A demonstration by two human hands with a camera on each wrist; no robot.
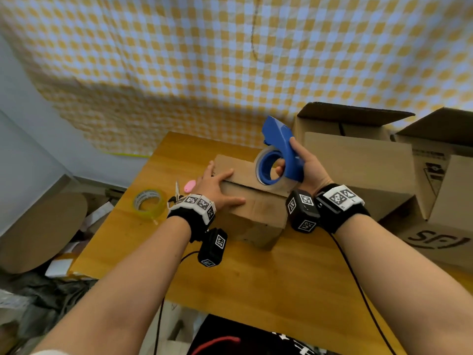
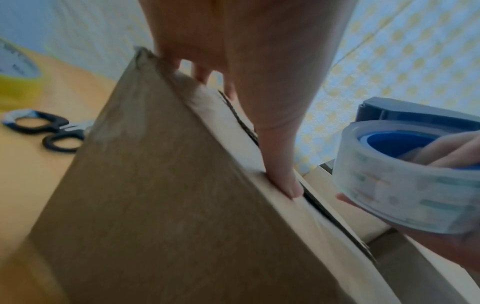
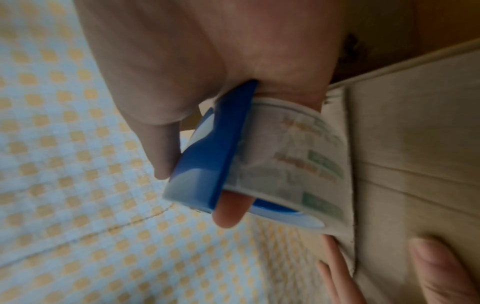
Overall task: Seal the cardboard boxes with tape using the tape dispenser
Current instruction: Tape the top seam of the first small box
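L hand (image 1: 214, 187): fingers flat, palm down | R hand (image 1: 305, 165): grip closed, fingers curled, wrist raised

- A makeshift home packing corner: a wooden table (image 1: 245, 285) backed by a yellow checked cloth (image 1: 230, 60) hung at 12 o'clock.
- Opened cardboard cartons (image 1: 384, 155) at 2 o'clock; paper and cardboard scraps (image 1: 64, 257) at 8 o'clock.

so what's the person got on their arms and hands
Both forearms are bare, no sleeves, and the hands are gloveless. Each wrist has a black strap topped by a white block with black-and-white square codes, plus a black camera box with the same codes. Thin black cables trail back.
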